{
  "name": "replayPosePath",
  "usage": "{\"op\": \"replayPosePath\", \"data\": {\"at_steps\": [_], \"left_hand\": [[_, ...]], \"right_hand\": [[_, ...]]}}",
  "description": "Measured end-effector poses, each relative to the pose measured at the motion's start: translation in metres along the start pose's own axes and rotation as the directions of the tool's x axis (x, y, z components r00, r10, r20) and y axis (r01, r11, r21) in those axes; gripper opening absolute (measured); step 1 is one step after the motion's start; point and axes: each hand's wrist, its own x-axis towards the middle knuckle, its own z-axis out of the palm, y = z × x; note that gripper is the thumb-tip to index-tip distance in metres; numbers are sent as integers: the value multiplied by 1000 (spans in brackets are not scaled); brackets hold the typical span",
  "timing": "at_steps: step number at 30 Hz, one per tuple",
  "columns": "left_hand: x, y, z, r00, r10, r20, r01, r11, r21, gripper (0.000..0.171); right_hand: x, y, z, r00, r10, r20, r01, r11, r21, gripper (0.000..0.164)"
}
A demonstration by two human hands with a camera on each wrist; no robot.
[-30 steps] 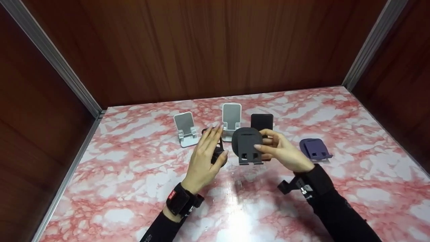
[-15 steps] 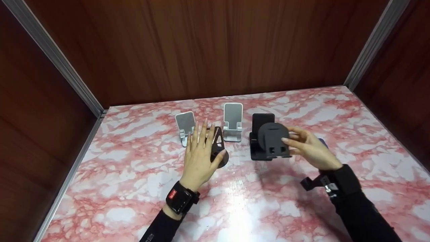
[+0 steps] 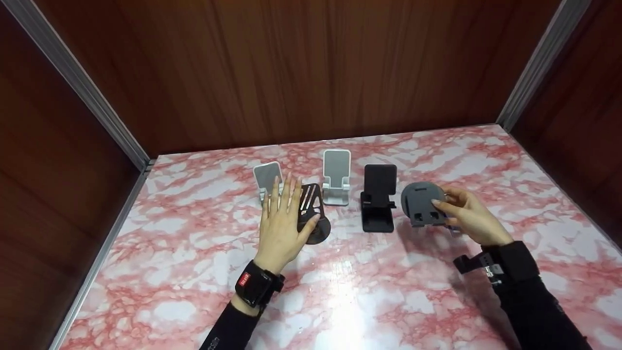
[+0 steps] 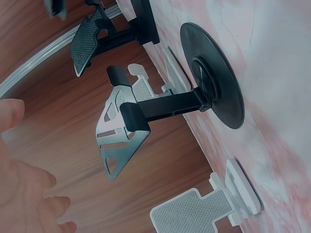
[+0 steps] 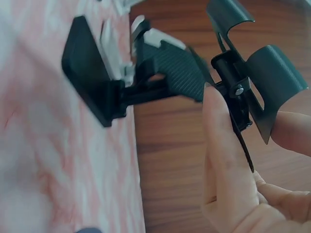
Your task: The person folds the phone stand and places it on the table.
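Note:
My right hand (image 3: 474, 216) pinches a dark grey folding phone stand (image 3: 422, 201) by its right edge, thumb on the front. The stand is folded nearly flat and held above the table, its round base behind the plate. In the right wrist view, the thumb and fingers grip the stand (image 5: 277, 77) at its thin edges. Fingers straight and palm down, my left hand (image 3: 282, 228) hovers beside a black phone stand with cutouts and a round base (image 3: 318, 234). In the left wrist view that stand (image 4: 167, 108) stands apart from the fingers.
A black phone stand (image 3: 380, 181) stands left of the held one. Behind are two white phone stands, one in the middle (image 3: 336, 167) and one at left (image 3: 267, 175), partly covered by my left hand. Wood-grain panels (image 3: 320, 73) enclose the marbled table (image 3: 194, 277).
My right hand has carried the grey stand rightward, past the black stand and in front of the purple one, now mostly hidden. My left hand has shifted slightly left, uncovering the cutout stand.

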Motion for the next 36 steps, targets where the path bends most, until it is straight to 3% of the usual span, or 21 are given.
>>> {"op": "replayPosePath", "data": {"at_steps": [8, 12, 28, 31, 36], "left_hand": [[0, -2, -1, 1000, -11, 20, 11, 1000, 7, 79], [0, -2, -1, 1000, -8, 14, 7, 1000, 9, 79], [1, -1, -2, 999, -19, 34, 19, 1000, -15, 79], [0, -1, -2, 1000, -11, 28, 12, 1000, -22, 78], [-1, -1, 0, 1000, 0, 21, 1, 999, -38, 78]], "right_hand": [[7, 13, -2, 997, 6, -78, -26, 963, -269, 53], [12, 18, 1, 996, -8, -85, -24, 929, -370, 60], [25, 32, 0, 996, 11, -88, -55, 859, -509, 62], [26, 33, 2, 995, -2, -99, -56, 815, -576, 59], [30, 33, 8, 990, -63, -128, -55, 661, -748, 53]]}}
